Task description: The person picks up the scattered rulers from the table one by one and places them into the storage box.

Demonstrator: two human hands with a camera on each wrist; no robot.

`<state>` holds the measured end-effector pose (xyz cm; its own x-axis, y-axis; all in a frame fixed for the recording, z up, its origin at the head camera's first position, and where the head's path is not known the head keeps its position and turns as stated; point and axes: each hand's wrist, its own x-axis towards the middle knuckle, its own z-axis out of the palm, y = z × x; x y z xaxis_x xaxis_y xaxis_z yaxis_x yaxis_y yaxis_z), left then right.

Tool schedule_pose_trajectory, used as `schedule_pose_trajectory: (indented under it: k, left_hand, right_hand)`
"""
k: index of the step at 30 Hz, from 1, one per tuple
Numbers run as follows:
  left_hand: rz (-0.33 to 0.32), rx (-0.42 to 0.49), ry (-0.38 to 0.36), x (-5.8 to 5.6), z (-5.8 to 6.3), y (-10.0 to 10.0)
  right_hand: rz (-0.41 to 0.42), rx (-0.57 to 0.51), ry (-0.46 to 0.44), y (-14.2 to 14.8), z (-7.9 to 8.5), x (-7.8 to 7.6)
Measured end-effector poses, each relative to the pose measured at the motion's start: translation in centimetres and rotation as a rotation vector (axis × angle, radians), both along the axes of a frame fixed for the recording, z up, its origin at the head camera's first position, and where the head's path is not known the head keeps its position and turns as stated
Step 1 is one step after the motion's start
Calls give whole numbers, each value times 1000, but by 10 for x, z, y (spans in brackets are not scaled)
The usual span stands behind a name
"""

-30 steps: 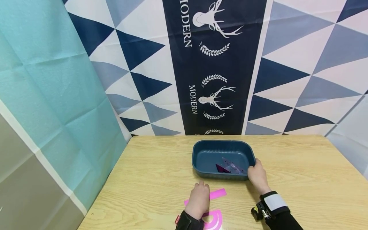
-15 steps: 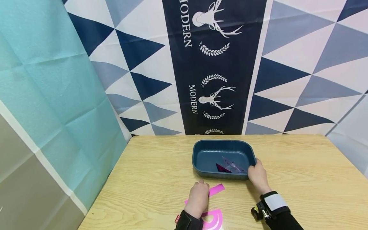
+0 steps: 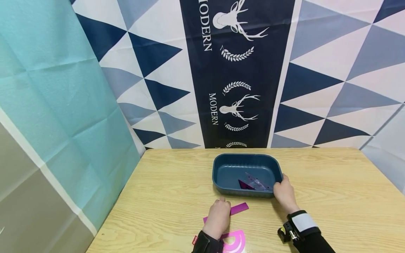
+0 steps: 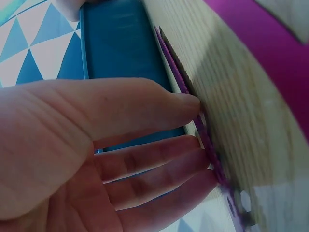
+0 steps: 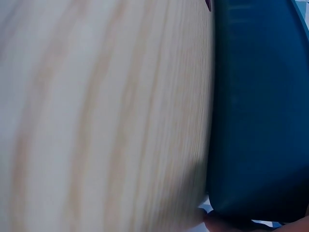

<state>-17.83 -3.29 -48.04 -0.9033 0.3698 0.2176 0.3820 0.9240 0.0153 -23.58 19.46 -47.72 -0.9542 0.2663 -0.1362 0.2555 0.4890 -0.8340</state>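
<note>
At lower centre of the frame, the left hand's (image 3: 218, 216) grip is clamped on the magenta ruler (image 3: 239, 208), thumb and fingertips meeting its edge, probably because a thin flat strip offers little else to pinch. The right hand (image 3: 284, 193) holds the right end of the blue bin (image 3: 229, 172), likely to steady it. Purple triangular pieces (image 3: 245, 185) lie inside. The pink protractor (image 3: 241, 240) lies on the surface (image 3: 158, 203) at bottom centre, partly hidden by the left cuff (image 3: 207, 243).
</note>
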Motion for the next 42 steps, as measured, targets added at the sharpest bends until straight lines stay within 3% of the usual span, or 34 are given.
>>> schedule_pose_trajectory:
  k: [6, 10, 16, 21, 30, 42]
  left_hand:
    - [-29, 28, -5, -2, -1, -2]
    - [-51, 52, 29, -4, -7, -3]
    - [-30, 47, -1, -1, 2, -2]
    - [-23, 23, -9, -2, 2, -2]
    - [-31, -1, 80, -3, -1, -1]
    - [16, -13, 101, -7, -6, 1]
  right_hand:
    - [-1, 23, 3, 0, 2, 1]
    - [-5, 34, 8, 0, 2, 2]
    - [-5, 36, 5, -1, 1, 2]
    - [-1, 26, 4, -2, 1, 2]
    - [1, 21, 2, -1, 1, 2]
    - [1, 6, -5, 1, 1, 1]
